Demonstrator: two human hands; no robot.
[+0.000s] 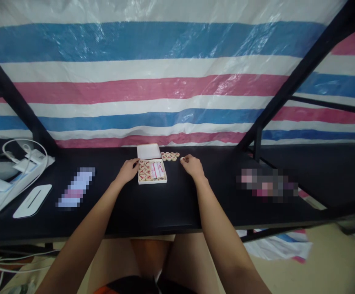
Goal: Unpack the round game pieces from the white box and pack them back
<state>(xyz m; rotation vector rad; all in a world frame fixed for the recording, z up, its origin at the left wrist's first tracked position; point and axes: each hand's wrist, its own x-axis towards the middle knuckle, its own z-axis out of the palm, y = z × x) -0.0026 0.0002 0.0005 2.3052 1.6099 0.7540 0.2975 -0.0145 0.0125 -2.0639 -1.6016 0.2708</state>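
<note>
Black surface (165,212), as I follow it remotely through the head camera, with round game pieces being handled at its middle. Nearest me stands a shallow white box (153,182), upright, holding red-marked pieces (145,171) along its left side, a pink-and-white packet (158,169) to their right, and a few dark-marked pieces at its front right corner. At the box's far left corner is the left hand (127,170), fingertips at the rim; whether its grip clasps or merely steadies the box I cannot tell. Well to the right, the right hand (193,166) has its grip closed about a single piece (182,159); I cannot tell whether this is raised or resting. Just beyond, loose pieces (169,156) lie close together in two short rows. Behind the box lies its lid (148,151), pale inside upward; a striped plastic sheet (165,85) hangs farthest off. I judge the step in hand to be moving pieces singly; the next move calls for a light pinch, keeping the fingers clear of the neat rows.
</note>
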